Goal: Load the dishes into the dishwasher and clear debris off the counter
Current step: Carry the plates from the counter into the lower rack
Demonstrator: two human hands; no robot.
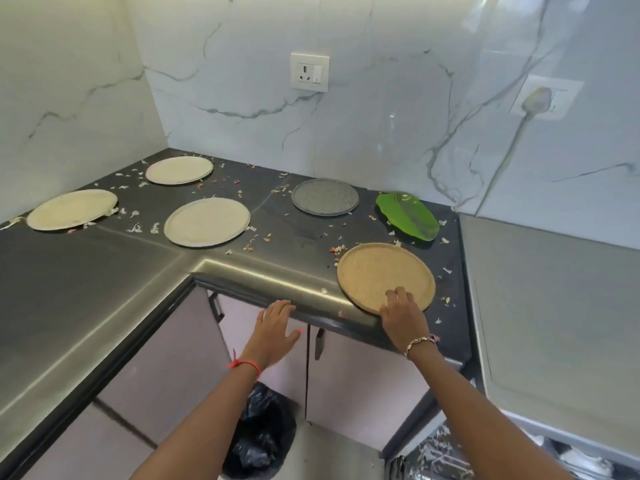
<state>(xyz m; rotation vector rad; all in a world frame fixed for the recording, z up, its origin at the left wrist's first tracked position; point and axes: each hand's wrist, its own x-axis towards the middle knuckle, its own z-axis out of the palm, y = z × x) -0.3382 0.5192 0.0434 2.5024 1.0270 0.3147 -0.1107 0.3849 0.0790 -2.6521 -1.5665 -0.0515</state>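
- The right hand [401, 311] lay over the near rim of the round tan speckled plate [386, 277], fingers resting on its face. Whether the thumb had hooked beneath the rim could not be told, so it read as touching, not yet a firm hold.
- The left hand [275, 327] was released and flat, fingers spread, hovering at the front edge of the dark L-shaped bench [104, 271], holding nothing.
- The tan plate sat at the right front of the bench, its near rim at or slightly past the edge.
- Well behind it lay a round grey speckled plate [325, 197], a green leaf-shaped dish [408, 216], and three round cream plates [207, 221] [72, 209] [179, 170], all flat and apart.
- Small pale and reddish scraps of debris [249, 245] were scattered between the plates.
- The dishwasher rack [440, 455] showed at the lower right; a black-lined bin [259, 434] stood on the floor below the hands.
- Risk, as I judged it: dragging the tan plate over the edge without a grip underneath could tip it to the floor.
- Lifting it tilted would likely shed scraps onto the floor instead of the bin.
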